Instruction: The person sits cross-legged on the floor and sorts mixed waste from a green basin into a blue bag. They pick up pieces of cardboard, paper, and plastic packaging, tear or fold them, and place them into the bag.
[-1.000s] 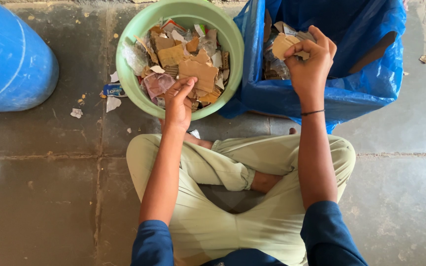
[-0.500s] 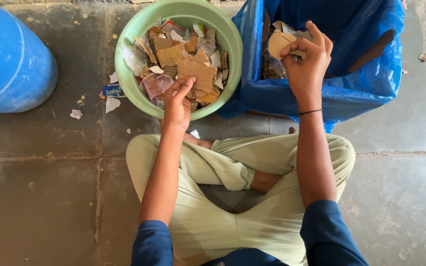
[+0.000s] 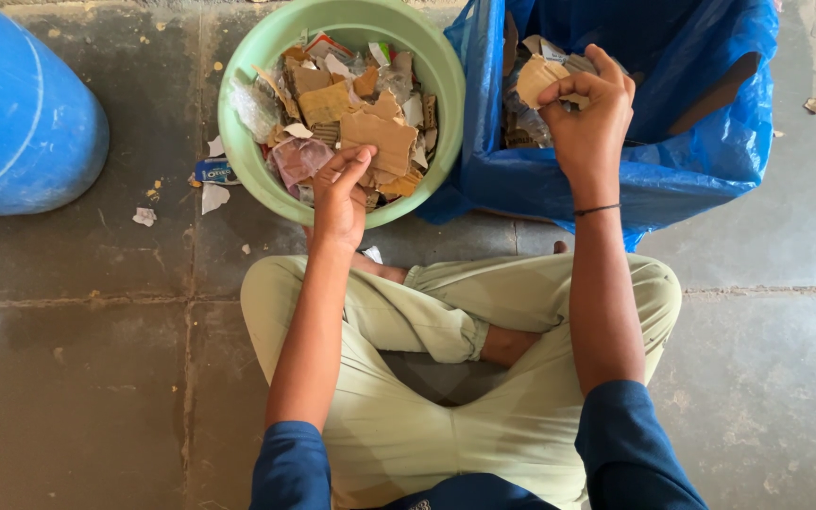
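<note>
While pinched in right hand [image 3: 589, 113], cardboard scrap [image 3: 538, 77] held over open blue bag [image 3: 701, 161], above more scraps inside. Left hand [image 3: 340, 194] at near rim of green tub [image 3: 238, 142], fingers loosely curled, tips touching brown cardboard piece [image 3: 380, 140] on top of paper pile; no firm grasp visible. Tub just beside bag, touching. Blue barrel [image 3: 21, 123] far left. Paper bits [image 3: 212, 184] scattered on stone floor [image 3: 96, 397].

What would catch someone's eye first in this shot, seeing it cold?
Top centre, a green tub heaped with cardboard scraps, the left hand resting on the pile. To its right, the right hand holds a torn cardboard piece over an open blue bag. A big blue barrel fills the upper left corner.
</note>
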